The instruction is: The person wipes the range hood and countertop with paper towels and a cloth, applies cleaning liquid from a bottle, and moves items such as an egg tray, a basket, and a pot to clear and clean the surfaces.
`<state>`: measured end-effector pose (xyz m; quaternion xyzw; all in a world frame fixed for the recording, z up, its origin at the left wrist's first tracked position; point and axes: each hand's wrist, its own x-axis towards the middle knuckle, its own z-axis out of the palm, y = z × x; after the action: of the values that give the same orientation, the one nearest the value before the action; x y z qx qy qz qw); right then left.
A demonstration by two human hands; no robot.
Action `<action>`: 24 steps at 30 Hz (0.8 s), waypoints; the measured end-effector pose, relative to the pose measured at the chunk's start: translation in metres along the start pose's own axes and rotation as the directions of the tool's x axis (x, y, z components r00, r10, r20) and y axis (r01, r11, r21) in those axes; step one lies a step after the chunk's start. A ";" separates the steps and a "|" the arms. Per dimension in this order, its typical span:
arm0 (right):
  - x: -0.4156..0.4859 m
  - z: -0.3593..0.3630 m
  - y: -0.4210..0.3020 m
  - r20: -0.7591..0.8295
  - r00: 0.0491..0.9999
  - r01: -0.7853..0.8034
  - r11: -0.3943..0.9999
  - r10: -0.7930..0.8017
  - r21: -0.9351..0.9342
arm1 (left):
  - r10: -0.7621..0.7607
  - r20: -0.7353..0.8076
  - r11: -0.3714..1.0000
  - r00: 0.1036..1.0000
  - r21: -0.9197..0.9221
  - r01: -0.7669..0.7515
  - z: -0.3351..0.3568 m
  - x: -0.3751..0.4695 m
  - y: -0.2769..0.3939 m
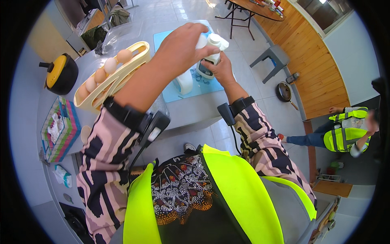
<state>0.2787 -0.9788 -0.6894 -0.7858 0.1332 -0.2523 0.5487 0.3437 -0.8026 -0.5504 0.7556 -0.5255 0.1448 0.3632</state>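
Note:
A white plastic bottle with a dark label stands upright over a light-blue mat on the counter. My right hand is closed around its side. Close to the bottle's neck, my left hand has its fingers curled on a white item, partly hidden by the fingers; its kind is unclear. Behind the bottle's neck shows another white piece. A second white container is on the mat beneath my left hand, its upper part covered by that hand.
At left are a cream egg holder with several eggs, a black pot with a yellow lid and a striped woven basket. Beyond the counter are a grey stool, a frying pan and a folding table. Another person stands at far right.

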 end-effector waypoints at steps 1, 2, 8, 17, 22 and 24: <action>0.001 0.002 0.003 0.003 1.000 0.012 0.999 -0.012 0.030 | 0.022 0.031 0.999 0.999 0.041 -0.023 0.012 0.015 -0.005; 0.001 0.001 0.005 0.026 1.000 -0.018 0.999 0.017 0.044 | 0.018 0.081 0.996 0.997 0.082 -0.025 0.025 0.026 -0.010; -0.001 0.005 0.008 0.098 0.995 -0.001 0.993 -0.010 0.119 | -0.120 0.403 0.980 0.907 0.196 0.043 0.058 0.059 -0.032; -0.007 0.007 -0.001 0.167 0.985 0.029 0.999 -0.034 0.032 | -0.232 0.777 0.966 0.585 0.111 0.236 0.028 0.079 -0.042; -0.006 0.008 -0.004 0.186 0.982 -0.001 0.999 -0.008 0.051 | -0.288 0.791 0.918 0.540 0.068 0.390 0.021 0.076 -0.043; -0.006 0.007 -0.005 0.195 0.981 -0.005 0.999 -0.004 0.049 | -0.306 0.801 0.911 0.514 0.090 0.402 0.018 0.077 -0.043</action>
<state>0.2771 -0.9684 -0.6882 -0.7930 0.0727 -0.1771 0.5784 0.4103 -0.8607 -0.5339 0.8088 -0.4730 -0.3157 0.1496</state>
